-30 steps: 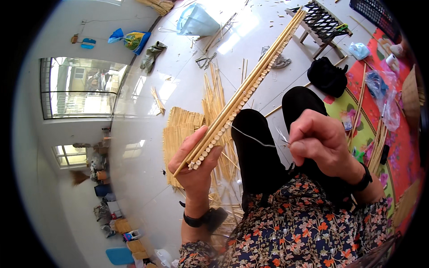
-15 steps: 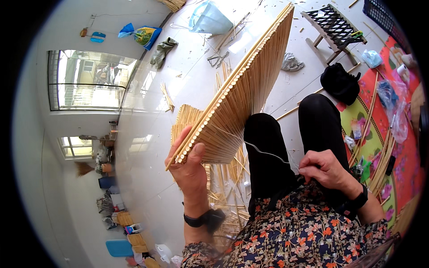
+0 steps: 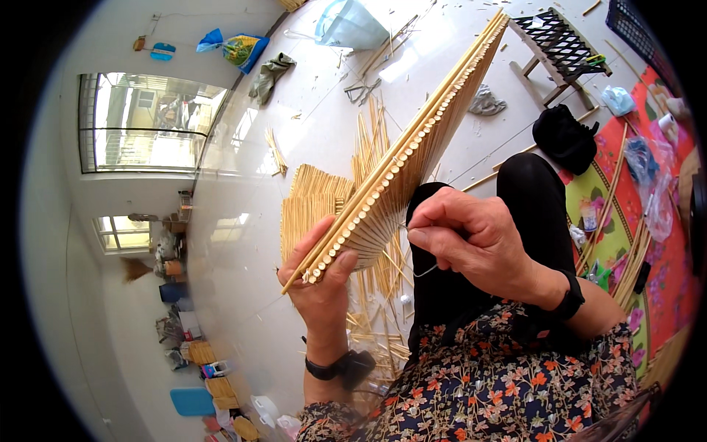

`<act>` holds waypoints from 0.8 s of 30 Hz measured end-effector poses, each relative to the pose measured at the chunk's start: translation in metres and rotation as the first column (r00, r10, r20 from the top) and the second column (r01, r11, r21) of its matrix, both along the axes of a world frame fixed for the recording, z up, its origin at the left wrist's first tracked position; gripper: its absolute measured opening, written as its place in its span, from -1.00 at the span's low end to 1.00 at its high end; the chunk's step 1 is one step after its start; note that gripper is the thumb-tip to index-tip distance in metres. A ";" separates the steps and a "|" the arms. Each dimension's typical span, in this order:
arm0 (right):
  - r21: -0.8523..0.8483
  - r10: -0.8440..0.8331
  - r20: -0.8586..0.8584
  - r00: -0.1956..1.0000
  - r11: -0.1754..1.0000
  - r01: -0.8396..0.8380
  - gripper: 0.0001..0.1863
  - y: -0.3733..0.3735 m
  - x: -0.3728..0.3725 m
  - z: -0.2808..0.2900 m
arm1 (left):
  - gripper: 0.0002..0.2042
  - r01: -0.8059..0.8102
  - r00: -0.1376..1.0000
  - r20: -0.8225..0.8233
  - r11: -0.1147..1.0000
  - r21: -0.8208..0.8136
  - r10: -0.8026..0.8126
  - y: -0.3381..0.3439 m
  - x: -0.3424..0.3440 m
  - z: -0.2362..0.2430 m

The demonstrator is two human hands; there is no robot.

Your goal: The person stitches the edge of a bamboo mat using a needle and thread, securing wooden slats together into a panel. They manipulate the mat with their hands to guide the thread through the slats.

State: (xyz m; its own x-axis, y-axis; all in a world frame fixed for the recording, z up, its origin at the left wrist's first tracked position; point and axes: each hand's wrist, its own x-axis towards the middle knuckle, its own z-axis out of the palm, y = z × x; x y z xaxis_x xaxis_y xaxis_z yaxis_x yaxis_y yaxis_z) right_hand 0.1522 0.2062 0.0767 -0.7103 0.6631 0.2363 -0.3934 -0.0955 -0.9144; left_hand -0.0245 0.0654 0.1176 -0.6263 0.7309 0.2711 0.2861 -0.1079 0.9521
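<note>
While our left hand (image 3: 321, 298) is clasping the near end of the folded stick mat (image 3: 401, 157), thumb on one side and fingers on the other, we are seeing its long axis slanting up and away, from lower left to upper right. We are holding it in front of us, above the floor (image 3: 250, 317), and its row of pale round stick ends is lining the edge toward our right. Our right hand (image 3: 471, 239) is hovering just to the right of the mat's lower half, thumb and forefinger pressed together and pointing left at it. That's the relation we are watching: the mat is lying to the left of those fingertips, its edge is running obliquely past them, and our left hand is the nearer one, being the one in contact. A pale strand (image 3: 426, 273) is curving out below our right hand's curled fingers; we are not managing to tell whether the fingertips are pinching it, or whether they are touching the mat at all. Beneath, we are looking over our black-clad left leg (image 3: 442, 302), with loose sticks (image 3: 372, 140) lying beyond and stacked stick panels (image 3: 308, 228) resting farther left.
</note>
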 end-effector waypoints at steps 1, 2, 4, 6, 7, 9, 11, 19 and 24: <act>0.021 -0.025 -0.031 0.999 0.999 0.025 -0.93 -0.001 -0.005 -0.004 | -0.47 -0.005 1.000 -0.019 1.000 -0.003 0.005 0.000 0.001 0.000; 0.015 -0.032 -0.038 0.999 0.999 0.032 -0.93 -0.003 -0.008 -0.007 | -0.47 -0.010 0.999 -0.038 1.000 -0.007 0.010 -0.001 0.001 0.000; 0.006 -0.051 -0.046 0.998 0.999 0.052 -0.91 -0.005 -0.011 -0.010 | -0.46 -0.012 0.999 -0.052 1.000 -0.021 0.011 -0.002 0.000 -0.002; 0.050 -0.046 0.010 0.999 0.998 0.045 -0.91 -0.006 -0.012 -0.010 | -0.45 -0.012 0.998 -0.062 1.000 -0.028 0.010 -0.002 -0.001 -0.002; 0.072 -0.044 0.037 0.998 0.997 0.041 -0.90 -0.006 -0.012 -0.010 | -0.45 -0.011 0.998 -0.065 1.000 -0.028 0.009 -0.003 -0.002 -0.001; 0.113 -0.075 0.010 0.997 0.991 0.073 -0.90 -0.006 -0.013 -0.007 | -0.45 -0.010 0.998 -0.063 1.000 -0.025 0.009 -0.004 -0.001 0.001; 0.139 -0.094 -0.007 0.996 0.986 0.094 -0.89 -0.008 -0.012 -0.004 | -0.44 -0.011 0.999 -0.053 1.000 -0.021 0.010 -0.006 0.002 0.004; 0.136 -0.083 0.001 0.997 0.987 0.082 -0.87 -0.005 -0.015 -0.001 | -0.45 -0.009 0.998 -0.069 1.000 -0.029 0.007 -0.008 0.001 0.005; 0.335 -0.137 0.014 0.990 0.934 0.124 -0.85 0.001 -0.003 0.000 | -0.45 0.000 0.984 -0.178 0.997 -0.083 -0.015 -0.013 0.003 0.003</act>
